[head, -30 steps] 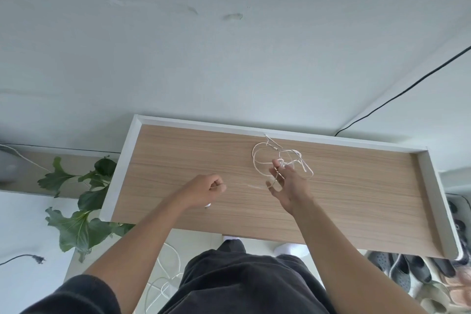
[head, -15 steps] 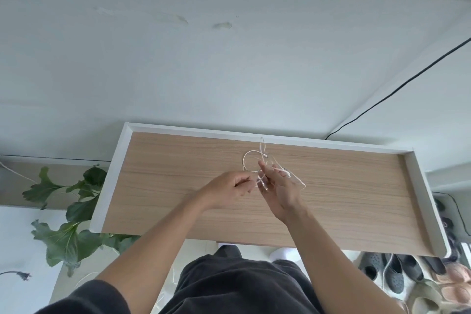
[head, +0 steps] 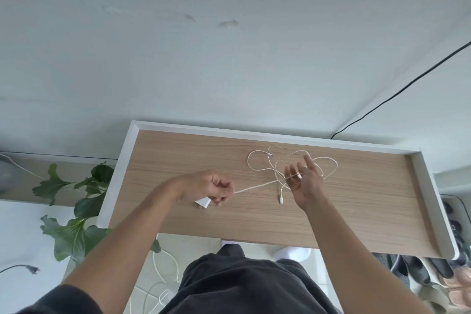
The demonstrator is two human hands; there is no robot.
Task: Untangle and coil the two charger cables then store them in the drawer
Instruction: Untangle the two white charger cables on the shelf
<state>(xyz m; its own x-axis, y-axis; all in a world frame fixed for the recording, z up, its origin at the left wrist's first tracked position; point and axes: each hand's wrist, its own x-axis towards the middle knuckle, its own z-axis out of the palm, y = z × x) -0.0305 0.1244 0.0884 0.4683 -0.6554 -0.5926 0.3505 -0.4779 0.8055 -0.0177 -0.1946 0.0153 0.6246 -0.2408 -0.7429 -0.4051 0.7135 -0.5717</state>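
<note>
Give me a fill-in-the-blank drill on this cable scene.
The left hand pinches a cable strand, running to the right hand, coloured ___.
The tangled cables lie on a board made of ___.
The green plant stands at the board's ___ side.
Missing: white; wood; left.
</note>
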